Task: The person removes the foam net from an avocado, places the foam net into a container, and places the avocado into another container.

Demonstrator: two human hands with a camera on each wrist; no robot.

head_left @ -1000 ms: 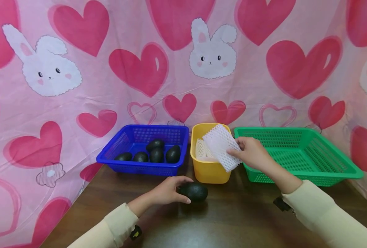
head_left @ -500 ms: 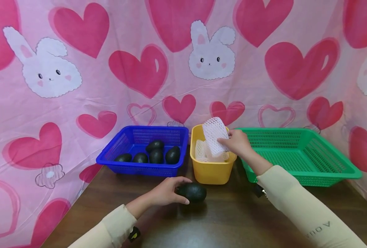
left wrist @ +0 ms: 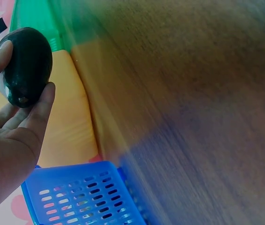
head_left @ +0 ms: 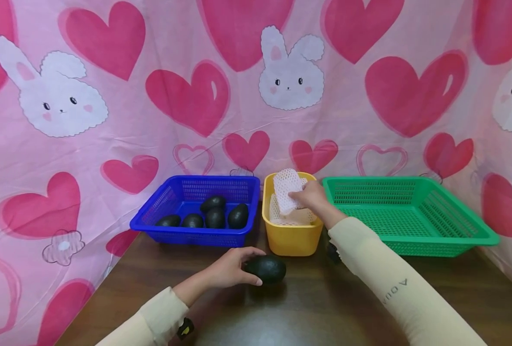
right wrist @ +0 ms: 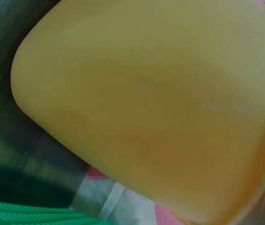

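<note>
My left hand (head_left: 232, 269) grips a dark avocado (head_left: 268, 269) by one end, close over the table in front of the bins. In the left wrist view, thumb and fingers curl round that avocado (left wrist: 28, 65). Over the mouth of the yellow bin (head_left: 292, 240), my right hand (head_left: 314, 196) pinches a white foam net sleeve (head_left: 286, 190). More foam netting (head_left: 277, 216) lies inside the bin under it. The bin's yellow wall (right wrist: 146, 103) fills most of the right wrist view, hiding nearly all of the right hand.
A blue basket (head_left: 195, 235) at the left holds several avocados (head_left: 214, 217). To the right of the yellow bin stands a green basket (head_left: 416, 216) with nothing in it. Behind all three hangs a pink heart-print cloth (head_left: 238, 110); the brown wooden table (head_left: 256, 317) extends in front.
My right hand has moved left with the foam net sleeve, from the bin's right rim to over its mouth. The left hand still holds the avocado in place.
</note>
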